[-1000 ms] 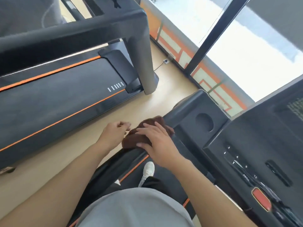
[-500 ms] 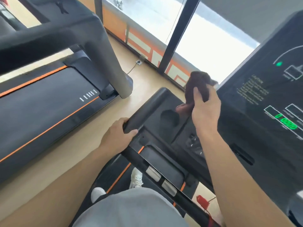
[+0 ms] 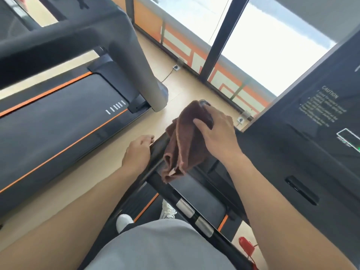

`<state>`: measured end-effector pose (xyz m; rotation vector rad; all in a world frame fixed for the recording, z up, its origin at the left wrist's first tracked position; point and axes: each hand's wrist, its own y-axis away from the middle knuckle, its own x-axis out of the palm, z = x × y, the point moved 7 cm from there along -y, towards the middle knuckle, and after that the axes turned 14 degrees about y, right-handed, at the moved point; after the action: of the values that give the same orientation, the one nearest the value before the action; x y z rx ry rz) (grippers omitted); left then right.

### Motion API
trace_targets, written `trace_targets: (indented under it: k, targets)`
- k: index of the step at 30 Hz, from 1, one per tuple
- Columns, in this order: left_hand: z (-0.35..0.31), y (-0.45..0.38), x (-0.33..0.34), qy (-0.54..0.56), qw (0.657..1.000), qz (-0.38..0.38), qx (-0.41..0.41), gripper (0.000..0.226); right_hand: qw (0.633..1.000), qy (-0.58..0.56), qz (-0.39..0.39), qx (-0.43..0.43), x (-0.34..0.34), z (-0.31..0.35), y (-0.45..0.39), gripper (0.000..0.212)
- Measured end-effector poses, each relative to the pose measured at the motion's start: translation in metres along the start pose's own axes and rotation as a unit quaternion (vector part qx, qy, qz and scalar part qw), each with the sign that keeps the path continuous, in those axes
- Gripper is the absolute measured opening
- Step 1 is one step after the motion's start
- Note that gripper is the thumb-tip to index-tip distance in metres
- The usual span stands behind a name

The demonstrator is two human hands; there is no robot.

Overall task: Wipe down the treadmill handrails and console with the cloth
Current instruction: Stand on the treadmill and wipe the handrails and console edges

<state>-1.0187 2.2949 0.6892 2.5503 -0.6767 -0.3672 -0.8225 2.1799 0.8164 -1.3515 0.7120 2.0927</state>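
Both bare forearms reach forward from the bottom of the view. The left hand (image 3: 138,151) rests against the black treadmill handrail (image 3: 155,152), fingers loosely curled at its edge. The right hand (image 3: 218,133) lies palm down, fingers spread and bent over a crumpled brown terry cloth (image 3: 183,145), thumb pressing into it.

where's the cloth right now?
Head view, centre: the brown cloth is in the right hand, draped over the left corner of the treadmill by the handrail, just right of the left hand.
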Motion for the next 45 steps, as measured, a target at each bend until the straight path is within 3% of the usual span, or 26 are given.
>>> trace_targets:
  k: [2, 4, 7, 9, 13, 19, 22, 25, 26, 28, 30, 32, 35, 37, 40, 43, 45]
  targets:
    - [0.001, 0.001, -0.002, 0.020, 1.000, -0.012, -0.010, 0.046, 0.992, 0.108, 0.065, -0.006, 0.031, -0.009, -0.005, 0.082]
    - [0.002, 0.004, -0.005, 0.029, 0.999, -0.020, -0.020, 0.046, 0.980, 0.151, 0.121, -0.054, 0.069, -0.009, 0.006, 0.100]
    - [0.001, 0.005, -0.006, 0.039, 0.999, -0.022, -0.023, 0.042, 0.955, 0.262, 0.077, -0.118, 0.112, -0.004, 0.026, 0.122]
    - [-0.001, 0.004, -0.004, 0.033, 0.999, -0.025, -0.024, 0.043, 0.939, 0.309, 0.005, -0.149, 0.121, 0.001, 0.030, 0.120]
    - [0.001, 0.001, -0.001, 0.016, 0.999, -0.031, -0.017, 0.037, 0.909, 0.314, -0.094, -0.258, 0.126, 0.018, 0.040, 0.090]
    - [0.003, -0.001, 0.002, -0.024, 0.999, -0.022, 0.017, 0.028, 0.930, 0.240, -0.054, -0.274, 0.110, 0.016, 0.058, 0.076]
    - [0.004, -0.002, 0.002, -0.064, 0.997, -0.029, 0.022, 0.026, 0.944, 0.229, -0.042, -0.235, 0.086, -0.003, 0.082, 0.078]
    - [0.002, -0.001, 0.005, -0.087, 0.996, -0.027, 0.023, 0.022, 0.977, 0.169, 0.010, -0.126, 0.056, -0.018, 0.081, 0.071]
    - [0.002, 0.000, 0.006, -0.094, 0.995, -0.025, 0.026, 0.021, 0.990, 0.118, 0.046, -0.070, 0.046, -0.021, 0.070, 0.061]
    - [0.002, 0.002, 0.007, -0.106, 0.993, -0.020, 0.036, 0.021, 0.983, -0.117, 0.126, 0.057, 0.032, -0.027, 0.045, 0.039]
    - [0.003, 0.004, 0.007, -0.117, 0.992, -0.020, 0.038, 0.022, 0.951, -0.260, 0.097, 0.135, 0.010, -0.033, 0.020, 0.030]
    - [0.002, 0.005, 0.006, -0.122, 0.992, -0.026, 0.034, 0.024, 0.936, -0.315, 0.036, 0.151, -0.017, -0.032, 0.000, 0.032]
    - [0.001, 0.006, 0.005, -0.119, 0.992, -0.019, 0.029, 0.022, 0.935, -0.328, -0.068, 0.114, -0.056, -0.027, -0.020, 0.038]
    - [0.001, 0.006, 0.004, -0.109, 0.994, -0.014, 0.024, 0.022, 0.948, -0.299, -0.081, 0.073, -0.073, -0.021, -0.035, 0.037]
    - [0.002, 0.006, 0.004, -0.110, 0.993, -0.011, 0.026, 0.021, 0.944, -0.318, 0.026, 0.080, -0.060, -0.016, -0.053, 0.045]
    - [-0.001, 0.006, 0.004, -0.117, 0.993, -0.017, 0.025, 0.020, 0.872, -0.419, 0.206, 0.147, 0.000, -0.016, -0.048, 0.044]
    - [-0.003, 0.008, 0.005, -0.119, 0.992, -0.022, 0.024, 0.018, 0.816, -0.471, 0.261, 0.209, 0.034, -0.017, -0.033, 0.042]
